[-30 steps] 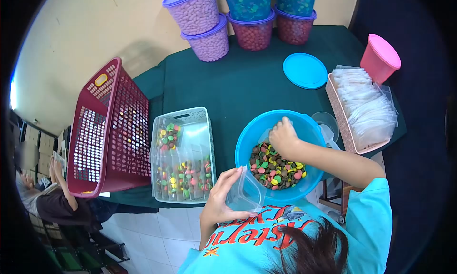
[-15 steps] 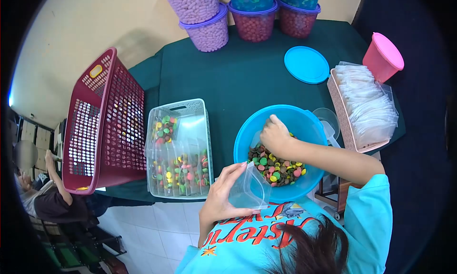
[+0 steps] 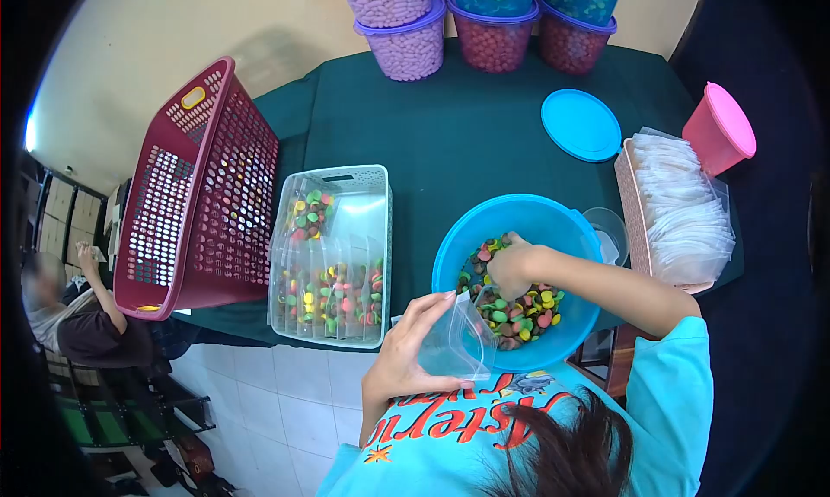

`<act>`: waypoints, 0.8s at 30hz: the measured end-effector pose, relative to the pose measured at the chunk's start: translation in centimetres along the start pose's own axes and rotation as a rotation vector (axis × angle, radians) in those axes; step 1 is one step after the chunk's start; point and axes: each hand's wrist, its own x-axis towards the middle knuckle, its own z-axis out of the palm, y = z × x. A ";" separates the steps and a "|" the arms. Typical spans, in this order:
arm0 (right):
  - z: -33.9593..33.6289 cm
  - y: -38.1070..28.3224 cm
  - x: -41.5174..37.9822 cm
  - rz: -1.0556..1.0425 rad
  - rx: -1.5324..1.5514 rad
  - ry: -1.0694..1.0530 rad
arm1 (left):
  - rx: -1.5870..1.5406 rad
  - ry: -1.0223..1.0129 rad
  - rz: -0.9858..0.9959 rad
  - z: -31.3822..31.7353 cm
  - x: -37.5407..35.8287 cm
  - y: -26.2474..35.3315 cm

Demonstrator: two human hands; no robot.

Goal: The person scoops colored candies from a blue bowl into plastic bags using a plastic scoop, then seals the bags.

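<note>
Small, round, multicoloured sweets (image 3: 538,321) sit in a round blue plastic tub (image 3: 540,213), right hand (image 3: 512,268) dug in; can't tell if its grip's closed on any. Left hand (image 3: 405,348) grips a clear plastic pouch (image 3: 450,346), mouth bowed open. I'd keep that wide and close to the tub. Red lettering (image 3: 450,423) on the turquoise shirt (image 3: 415,464): "Aster…", rest unclear.

Even, bright light; white glare (image 3: 31,132) between nine and ten o'clock; soft shadow (image 3: 275,52) on cream wall (image 3: 186,30), eleven o'clock; fisheye-black corners.
</note>
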 end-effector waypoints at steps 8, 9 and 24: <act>-0.6 2.0 -1.3 -0.078 0.169 -0.205 | 0.001 0.047 0.039 0.4 -0.2 -0.1; -0.7 2.1 -2.2 -0.076 0.167 -0.204 | 0.001 0.049 0.041 0.4 -0.2 -0.1; -0.4 4.7 -14.3 -0.109 0.603 0.677 | 0.054 0.170 0.037 -1.3 2.6 1.4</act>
